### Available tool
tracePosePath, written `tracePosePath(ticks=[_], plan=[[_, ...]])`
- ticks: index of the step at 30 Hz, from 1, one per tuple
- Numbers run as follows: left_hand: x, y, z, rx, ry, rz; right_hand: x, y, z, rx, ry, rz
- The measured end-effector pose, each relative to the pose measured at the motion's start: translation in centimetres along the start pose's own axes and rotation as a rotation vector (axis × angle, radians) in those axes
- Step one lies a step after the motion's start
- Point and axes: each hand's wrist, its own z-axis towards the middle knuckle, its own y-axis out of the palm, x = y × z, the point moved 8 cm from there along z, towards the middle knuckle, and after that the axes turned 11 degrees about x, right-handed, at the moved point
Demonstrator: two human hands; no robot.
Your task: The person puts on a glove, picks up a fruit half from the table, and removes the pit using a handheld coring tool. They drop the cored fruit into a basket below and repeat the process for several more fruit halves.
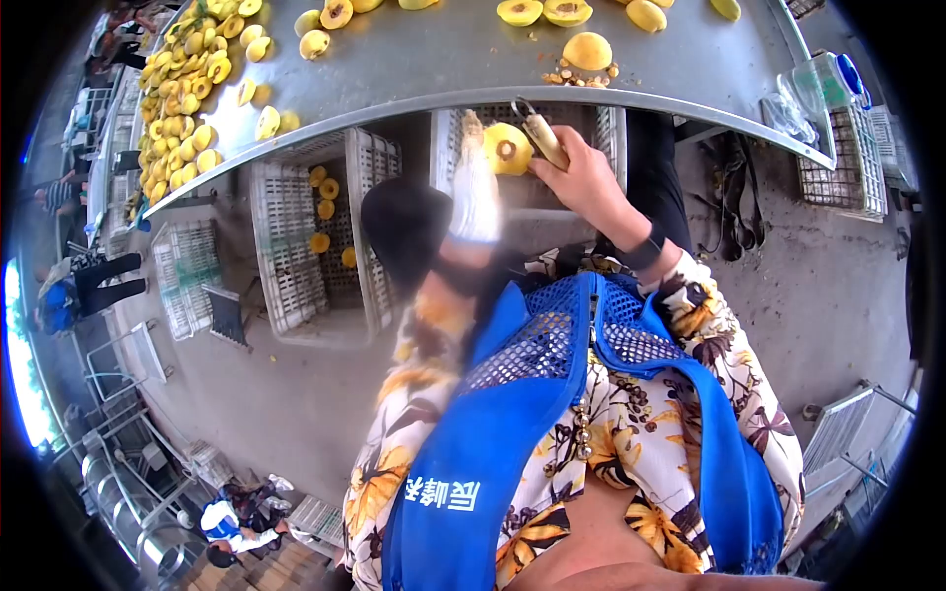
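My left hand (474, 187), in a white glove and smeared by motion, is closed on a yellow peach half (506, 148) at the table's front edge. The cut face with its brown pit area shows; most of the gloved fingers are hidden or blurred. Bare-skinned, my right hand (583, 177) grips the pale handle of a pitting knife (545, 141) with a small curved metal loop at its end. The right thumb is right at the peach half's edge. Just beyond, a peach half (587, 51) lies on the metal table (424, 64) beside a heap of brown pits (581, 75).
Many peach halves (182, 118) cover the table's left end; several more line its far side. Below the edge stand white plastic crates (286, 246), one holding a few peach pieces. A clear plastic jug (820, 84) is at the right corner. Other people (89, 281) are at the left.
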Motion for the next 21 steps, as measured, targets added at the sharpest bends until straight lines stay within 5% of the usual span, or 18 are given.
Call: tracePosePath(ticks=[4, 7, 10, 16, 21], plan=[[2.5, 0.2, -1.9, 0.053, 0.283, 0.131, 0.5, 0.3, -2.2, -0.129, -0.045, -0.072], [1.6, 0.2, -0.6, 0.031, 0.207, 0.048, 1.0, 0.9, -2.9, -0.174, 0.008, -0.073], [1.8, 0.9, -0.4, -0.169, 0.500, 0.100, 0.2, 0.6, -3.0, -0.176, -0.003, -0.052], [2.5, 1.5, -1.9, -0.018, 0.599, 0.050, -1.8, 0.5, -3.6, -0.180, -0.060, -0.038], [2.1, 1.2, -0.8, -0.017, 0.427, 0.203, -0.3, 1.9, -4.3, -0.277, -0.001, -0.081]])
